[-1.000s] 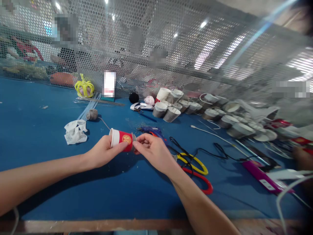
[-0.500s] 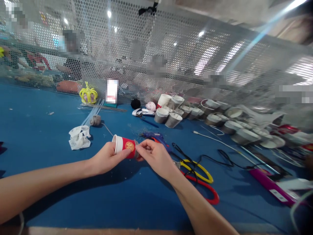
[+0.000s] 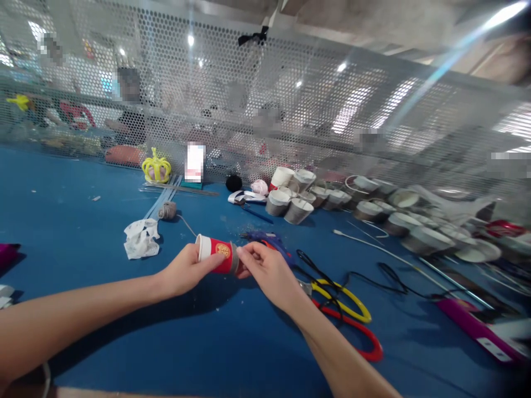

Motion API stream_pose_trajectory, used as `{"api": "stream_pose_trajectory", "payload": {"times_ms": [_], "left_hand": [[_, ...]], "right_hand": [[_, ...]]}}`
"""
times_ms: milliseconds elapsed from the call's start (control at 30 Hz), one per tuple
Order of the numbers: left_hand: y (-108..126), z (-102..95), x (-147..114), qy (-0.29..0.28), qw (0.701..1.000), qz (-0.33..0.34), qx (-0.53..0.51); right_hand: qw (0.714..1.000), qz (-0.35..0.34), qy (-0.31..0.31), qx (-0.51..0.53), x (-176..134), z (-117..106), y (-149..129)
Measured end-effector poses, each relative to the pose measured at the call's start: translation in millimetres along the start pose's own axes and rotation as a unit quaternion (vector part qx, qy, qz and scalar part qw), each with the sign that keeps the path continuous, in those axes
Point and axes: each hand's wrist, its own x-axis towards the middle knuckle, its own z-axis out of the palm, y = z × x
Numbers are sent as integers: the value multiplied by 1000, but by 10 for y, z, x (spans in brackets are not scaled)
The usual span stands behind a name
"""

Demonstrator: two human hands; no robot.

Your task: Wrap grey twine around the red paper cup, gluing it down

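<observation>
A paper cup [image 3: 219, 255], white at the rim with a red printed sleeve, lies on its side above the table with its mouth to the left. My left hand [image 3: 186, 270] grips it near the rim, fingers inside the mouth and thumb along the red side. Grey yarn [image 3: 234, 260] is wound in a band around the base end. My right hand [image 3: 265, 271] is closed at that end, thumb and forefinger pressed on the yarn-wrapped base; some fingertips are hidden behind it. From a small grey yarn ball [image 3: 167, 210], a strand leads towards the cup.
Behind the right hand lies a blue glue gun [image 3: 265, 237]; scissors [image 3: 352, 301] with yellow and red handles lie by the right forearm. Several yarn-wrapped cups [image 3: 298, 210] stand at the back right. Crumpled white paper [image 3: 141, 239] lies left; a purple power strip [image 3: 477, 326] lies right.
The whole view has shifted slightly, so the table things sit a little lower and to the right. Both hands keep their hold on the cup, which looks slightly turned, its printed emblem lower.
</observation>
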Motion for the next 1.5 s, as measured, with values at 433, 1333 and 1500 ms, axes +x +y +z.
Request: {"api": "stream_pose_trajectory", "payload": {"times_ms": [433, 1333, 1500], "left_hand": [[-1, -16, 61, 59, 972, -119, -193], [80, 3, 29, 60, 963, -147, -218], [63, -20, 50, 58, 959, -156, -231]], "right_hand": [[999, -17, 43, -15, 24, -18, 21], [984, -77, 29, -159, -36, 80, -26], [989, -71, 26, -126, -43, 55, -40]]}}
